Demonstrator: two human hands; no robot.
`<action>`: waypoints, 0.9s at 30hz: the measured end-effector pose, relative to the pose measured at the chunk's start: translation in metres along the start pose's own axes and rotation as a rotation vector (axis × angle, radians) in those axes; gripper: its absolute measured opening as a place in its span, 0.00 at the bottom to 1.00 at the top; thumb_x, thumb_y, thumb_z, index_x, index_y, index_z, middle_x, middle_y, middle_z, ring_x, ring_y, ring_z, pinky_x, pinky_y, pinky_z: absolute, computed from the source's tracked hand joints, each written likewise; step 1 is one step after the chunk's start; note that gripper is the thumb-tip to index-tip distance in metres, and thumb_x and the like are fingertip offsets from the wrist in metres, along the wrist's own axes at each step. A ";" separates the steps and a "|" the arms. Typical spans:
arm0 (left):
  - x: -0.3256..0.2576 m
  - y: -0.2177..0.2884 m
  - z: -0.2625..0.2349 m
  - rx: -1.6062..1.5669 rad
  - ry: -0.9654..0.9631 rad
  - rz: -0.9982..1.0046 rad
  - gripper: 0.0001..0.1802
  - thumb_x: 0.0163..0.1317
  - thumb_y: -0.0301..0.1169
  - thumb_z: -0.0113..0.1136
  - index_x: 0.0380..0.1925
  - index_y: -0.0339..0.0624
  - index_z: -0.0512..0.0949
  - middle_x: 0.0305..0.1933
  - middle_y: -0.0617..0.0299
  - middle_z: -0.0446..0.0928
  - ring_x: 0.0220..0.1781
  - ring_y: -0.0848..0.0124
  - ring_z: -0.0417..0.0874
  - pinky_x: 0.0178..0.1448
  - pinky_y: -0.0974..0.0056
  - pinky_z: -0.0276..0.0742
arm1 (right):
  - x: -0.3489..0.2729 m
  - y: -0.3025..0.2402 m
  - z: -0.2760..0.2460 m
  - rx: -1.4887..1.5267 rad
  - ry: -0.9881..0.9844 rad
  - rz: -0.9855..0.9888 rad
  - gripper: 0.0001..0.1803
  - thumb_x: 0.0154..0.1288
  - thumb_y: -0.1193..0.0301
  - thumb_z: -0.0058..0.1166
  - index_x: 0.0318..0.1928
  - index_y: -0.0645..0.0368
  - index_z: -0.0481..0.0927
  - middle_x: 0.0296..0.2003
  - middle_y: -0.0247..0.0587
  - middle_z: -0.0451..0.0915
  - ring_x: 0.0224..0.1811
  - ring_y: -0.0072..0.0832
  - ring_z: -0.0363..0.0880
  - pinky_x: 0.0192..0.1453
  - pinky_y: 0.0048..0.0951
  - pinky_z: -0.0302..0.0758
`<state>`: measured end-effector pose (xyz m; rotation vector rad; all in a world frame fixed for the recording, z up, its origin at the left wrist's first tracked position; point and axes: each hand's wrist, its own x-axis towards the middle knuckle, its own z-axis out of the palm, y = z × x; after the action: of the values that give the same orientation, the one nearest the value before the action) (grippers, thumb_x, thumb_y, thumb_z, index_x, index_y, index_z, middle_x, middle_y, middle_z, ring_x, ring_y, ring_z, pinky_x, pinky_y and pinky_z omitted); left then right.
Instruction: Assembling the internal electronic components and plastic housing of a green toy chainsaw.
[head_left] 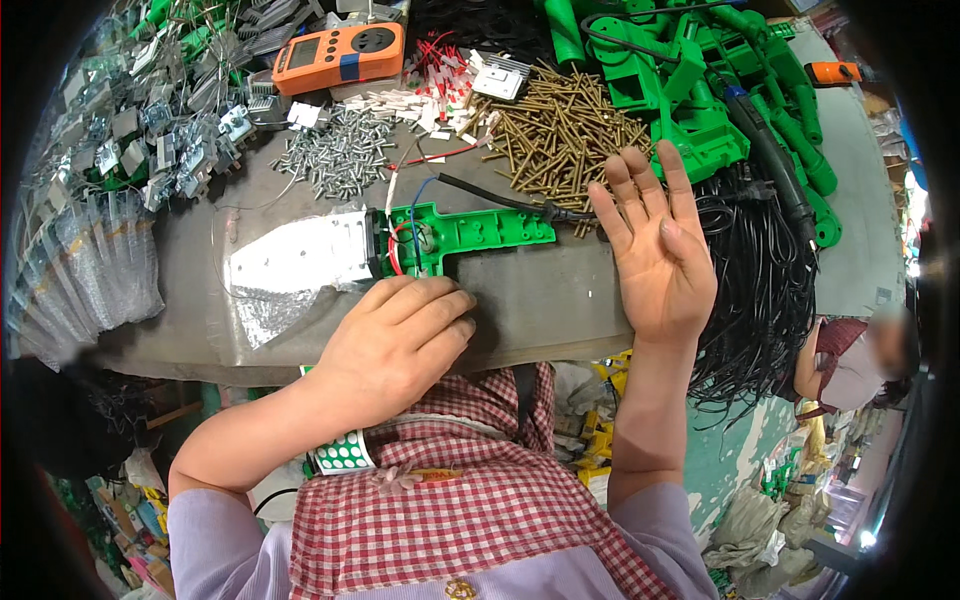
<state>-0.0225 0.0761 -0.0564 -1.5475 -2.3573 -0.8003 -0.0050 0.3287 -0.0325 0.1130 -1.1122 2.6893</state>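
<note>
A green plastic housing half [495, 228] lies on the table, its ribbed inside facing up. Red, white and blue wires run into its wide end, and a black cable [490, 195] crosses over its narrow arm. To the left, a bright silvery-white plate [305, 250] joins the housing at a black edge. My left hand [400, 340] is at the housing's near edge, fingers curled together; its thumb and anything in its grasp are hidden. Raised beside the brass screws [570, 125], my right hand [660, 250] is open, palm showing, fingers spread and thumb bent across the palm.
Silver screws [335, 150] and an orange meter [340, 57] stand at the back. Metal parts [150, 140] and clear bubble-wrap sleeves [90, 265] crowd the left. Green housings [690, 90], a dark pen-shaped tool [770, 160] and black cables [750, 290] fill the right. Another person [850, 360] sits beyond.
</note>
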 end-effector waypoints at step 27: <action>0.023 0.048 0.020 -0.764 -0.019 -0.186 0.54 0.57 0.53 0.61 0.70 0.32 0.44 0.74 0.43 0.48 0.75 0.50 0.50 0.74 0.55 0.50 | 0.014 0.040 0.062 -0.639 -0.302 -0.355 0.35 0.64 0.61 0.55 0.69 0.56 0.60 0.65 0.47 0.65 0.72 0.38 0.56 0.73 0.38 0.49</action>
<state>0.0130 0.1195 -0.0470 -1.5586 -2.3551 -1.8993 -0.0287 0.2604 -0.0138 0.5538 -1.7860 1.9441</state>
